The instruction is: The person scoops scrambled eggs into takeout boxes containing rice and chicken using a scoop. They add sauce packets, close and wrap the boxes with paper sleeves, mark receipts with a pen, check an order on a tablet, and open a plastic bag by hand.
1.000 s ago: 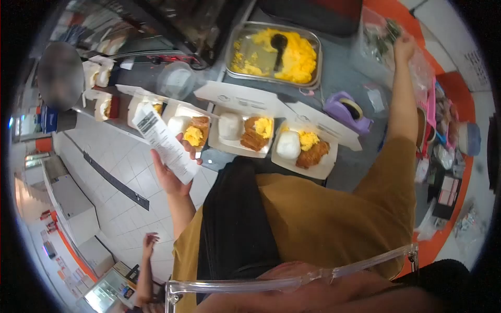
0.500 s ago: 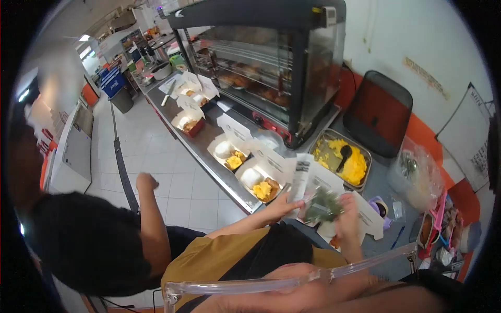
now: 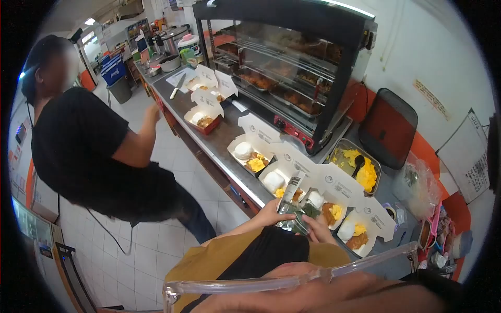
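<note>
Both my hands grip a clear packet with dark green contents [image 3: 295, 223], close in front of my body; I cannot make out exactly what is inside. My left hand [image 3: 273, 213] closes on its left side, where a pale strip with dark print [image 3: 292, 187] stands up. Fingers of my right hand [image 3: 318, 229] pinch the packet's right side. Just beyond the packet are open takeaway boxes, one partly hidden [image 3: 272, 180], another behind my hands [image 3: 330, 209] and a third to the right [image 3: 357, 236]. They hold white rice mounds, yellow scrambled egg and browned pieces.
More filled boxes [image 3: 249, 156] line the steel counter [image 3: 222, 146] to the left, near a knife [image 3: 178, 86]. A glass food warmer [image 3: 282, 68] stands behind. At right are an egg tray [image 3: 360, 167] with a dark spoon and a plastic bag [image 3: 417, 182]. A co-worker [image 3: 88, 146] stands at left.
My hands have moved down and left with the packet, bringing the right-hand boxes into view. The co-worker, bent low before, now stands more upright. My view has shifted slightly.
</note>
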Demonstrator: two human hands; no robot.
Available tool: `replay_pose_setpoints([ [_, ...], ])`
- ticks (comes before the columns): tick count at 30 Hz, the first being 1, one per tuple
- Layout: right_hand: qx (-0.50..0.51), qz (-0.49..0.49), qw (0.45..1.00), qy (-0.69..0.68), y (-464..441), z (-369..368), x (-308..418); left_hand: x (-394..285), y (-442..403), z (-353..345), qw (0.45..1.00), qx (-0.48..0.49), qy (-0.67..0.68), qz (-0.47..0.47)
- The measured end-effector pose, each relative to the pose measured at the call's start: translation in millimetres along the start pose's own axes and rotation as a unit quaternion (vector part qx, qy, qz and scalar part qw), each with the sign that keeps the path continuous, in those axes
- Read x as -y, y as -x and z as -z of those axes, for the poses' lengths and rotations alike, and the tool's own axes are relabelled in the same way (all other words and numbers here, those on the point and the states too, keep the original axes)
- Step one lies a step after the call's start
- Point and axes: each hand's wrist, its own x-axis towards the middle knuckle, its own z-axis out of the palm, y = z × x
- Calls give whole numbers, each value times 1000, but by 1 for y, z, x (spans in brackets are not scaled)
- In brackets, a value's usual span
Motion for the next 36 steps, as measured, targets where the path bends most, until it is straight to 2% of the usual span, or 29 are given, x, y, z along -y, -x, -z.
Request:
replay_pose_setpoints([
  [1,-4,-4,1000,0,-4,-11,-1,4,3,4,1000,-9,3,-24],
  [2,-19,35,996,84,-6,-20,-2,4,5,9,999,-13,1,-50],
  [3,-34,72,983,168,-7,-26,-3,-12,13,12,999,-34,-30,-29],
  [5,-62,51,993,84,-11,-35,-5,-14,15,23,993,-53,91,57],
  [7,-79,74,993,55,-16,-39,-6,-6,16,36,979,-40,183,80],
  [11,-131,116,984,34,-28,-39,-11,3,16,59,965,-84,233,86],
  [14,-159,155,975,19,-36,-32,-10,1,6,85,956,-183,216,76],
  [17,-183,178,967,12,-34,-31,-6,-7,-23,120,940,-255,225,-4],
  [18,-194,188,963,7,-33,-31,-7,-6,-37,136,948,-250,198,-16],
  [19,-204,198,959,2,-32,-31,-7,-12,-46,147,951,-258,170,15],
  [20,-198,203,959,4,-30,-31,-8,1,-62,161,950,-274,147,19],
  [21,-206,203,957,1,-27,-31,-11,44,-87,187,946,-291,139,15],
  [23,-197,171,965,-4,-24,-30,-15,61,-90,184,926,-370,-35,-65],
  [24,-207,175,963,-8,-22,-33,-16,55,-82,171,928,-356,-26,-103],
  [25,-186,172,967,-14,-20,-39,-17,29,-66,139,939,-312,63,-132],
  [26,-182,167,969,-25,-13,-43,-24,-11,-32,95,976,-206,43,51],
  [27,-198,166,966,-29,-11,-45,-27,5,-28,84,981,-81,165,56],
  [28,-161,167,971,-55,-11,-45,-29,-1,-19,74,951,-32,198,233],
  [29,-122,170,975,-80,-11,-45,-29,4,-16,75,948,65,179,256],
  [31,-124,172,973,-87,-13,-40,-33,9,-17,72,905,158,322,228],
  [33,-112,154,981,-18,-13,-34,-37,4,-24,67,912,92,325,232],
  [34,-134,151,979,29,-12,-34,-36,9,-29,71,935,76,280,206],
  [35,-146,156,977,24,-12,-31,-36,6,-33,70,955,19,236,178],
  [36,-162,151,975,29,-11,-27,-39,1,-37,72,964,12,218,153],
])
